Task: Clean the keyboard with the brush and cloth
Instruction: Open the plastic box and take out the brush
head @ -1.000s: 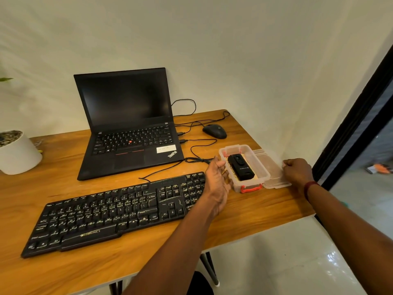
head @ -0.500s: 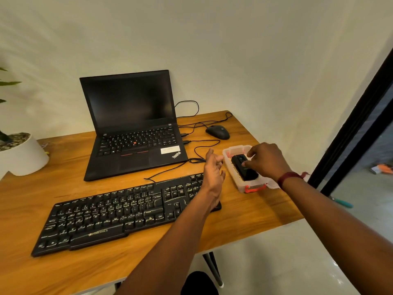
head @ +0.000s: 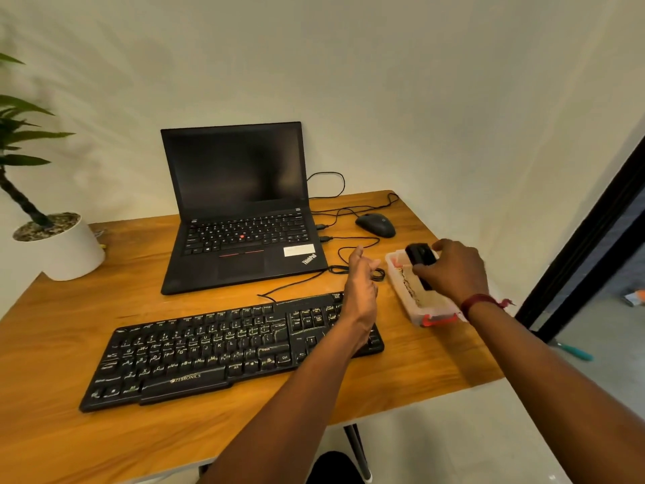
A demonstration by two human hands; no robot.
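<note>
right hand (head: 453,270): fingers curling round black tool (head: 419,255), probably the brush, and lifting it out of clear box (head: 432,316), centre right; a second ago it lay inside.
left hand (head: 361,277): hovering relaxed, holding nothing.
keyboard (head: 209,351): lying lower centre, awaiting brushing.

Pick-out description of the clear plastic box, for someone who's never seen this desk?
On the wooden desk, find the black keyboard in front of the laptop. Just right of its right end sits the clear plastic box, under the right hand gripping a black object. Unlike the black gear around it, it is see-through, with a red latch on its near end.
</note>
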